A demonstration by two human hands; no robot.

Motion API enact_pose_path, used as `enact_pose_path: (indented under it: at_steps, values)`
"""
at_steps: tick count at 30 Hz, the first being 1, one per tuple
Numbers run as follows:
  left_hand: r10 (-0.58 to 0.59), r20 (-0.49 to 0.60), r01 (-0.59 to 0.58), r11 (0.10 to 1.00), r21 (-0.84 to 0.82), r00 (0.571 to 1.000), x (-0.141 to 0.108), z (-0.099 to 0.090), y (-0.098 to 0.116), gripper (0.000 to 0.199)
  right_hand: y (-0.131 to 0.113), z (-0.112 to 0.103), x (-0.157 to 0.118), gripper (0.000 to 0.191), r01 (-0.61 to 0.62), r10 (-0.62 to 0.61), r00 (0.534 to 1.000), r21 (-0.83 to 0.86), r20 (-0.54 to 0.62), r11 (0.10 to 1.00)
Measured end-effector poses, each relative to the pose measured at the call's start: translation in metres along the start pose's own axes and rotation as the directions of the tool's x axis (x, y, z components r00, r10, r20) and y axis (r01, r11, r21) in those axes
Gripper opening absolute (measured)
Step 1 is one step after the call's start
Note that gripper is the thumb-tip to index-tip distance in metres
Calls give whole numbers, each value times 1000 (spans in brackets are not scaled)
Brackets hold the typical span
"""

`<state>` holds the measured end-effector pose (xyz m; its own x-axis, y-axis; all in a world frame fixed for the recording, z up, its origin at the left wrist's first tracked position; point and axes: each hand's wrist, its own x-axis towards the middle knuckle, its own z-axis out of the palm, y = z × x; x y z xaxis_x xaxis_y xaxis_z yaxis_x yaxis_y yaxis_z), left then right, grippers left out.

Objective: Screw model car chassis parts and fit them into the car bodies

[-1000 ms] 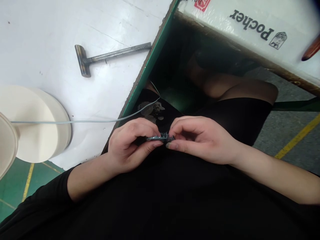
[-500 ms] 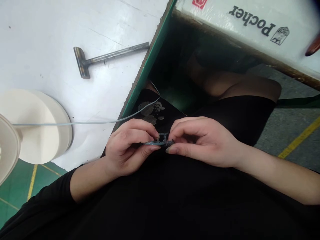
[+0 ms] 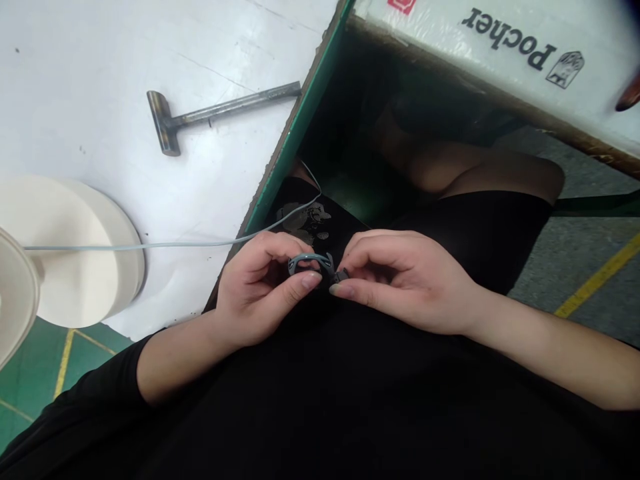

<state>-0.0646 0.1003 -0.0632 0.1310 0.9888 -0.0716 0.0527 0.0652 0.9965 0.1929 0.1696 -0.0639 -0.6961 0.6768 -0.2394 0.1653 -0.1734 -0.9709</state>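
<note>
Over my lap, my left hand (image 3: 265, 287) pinches a small dark blue-grey plastic part with a rounded frame (image 3: 311, 257) between thumb and fingers. The opening of the frame faces up towards me. Close beside it, my right hand (image 3: 405, 280) is closed, thumb and index finger gripping a small dark piece (image 3: 342, 274) at the right end of the frame. Whether the two pieces are joined I cannot tell, as fingertips cover part of both.
A metal T-shaped hammer-like tool (image 3: 220, 113) lies on the white tabletop (image 3: 225, 180), its end at the green table edge. Cream round containers (image 3: 95, 247) stand at the left. A thin grey cord (image 3: 200, 245) runs to my lap. A white package printed "Pocher" (image 3: 510, 47) sits upper right.
My left hand has turned the rounded frame so that its opening now shows, where it was seen nearly edge-on before. My right hand has barely moved.
</note>
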Motion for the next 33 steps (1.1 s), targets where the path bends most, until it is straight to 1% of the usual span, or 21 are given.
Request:
enact_pose_path:
  at_steps: [2,5,9,12,15,19,22,24,26,30,33]
  values:
    - [-56,2,56,996,-63,998,0,1,-1,17,1,1,1,33,-10,10,1000,-4,-8,1000]
    - [-153,43,158,964,-213,987,3,1,-2,18,3,1,1,35,-47,47,999,17,-9,999]
    - [-311,101,326,877,-353,945,5,3,-2,17,4,0,1,39,-69,70,998,36,-11,997]
    - [-393,111,404,823,-401,913,5,4,-1,21,4,0,1,41,-88,88,996,36,-10,995]
    - [-448,158,468,762,-447,880,7,3,-1,24,5,1,1,45,-125,125,992,63,5,990]
    - [-497,207,527,680,-511,842,11,1,-2,27,6,2,1,47,-202,203,979,124,0,971]
    - [-509,219,539,653,-532,832,12,0,-3,26,5,3,0,46,-245,250,968,190,-2,951]
    - [-509,231,545,643,-538,829,12,0,-4,24,6,3,0,47,-267,271,962,242,18,933]
    - [-510,258,560,624,-545,820,12,-1,-4,22,7,3,1,47,-283,285,958,259,29,924]
    - [-515,371,626,527,-574,773,12,-2,-4,23,12,3,4,52,-288,286,957,216,40,933]
    - [-527,414,660,464,-592,742,12,-2,-4,21,14,2,5,54,-230,216,973,299,77,926]
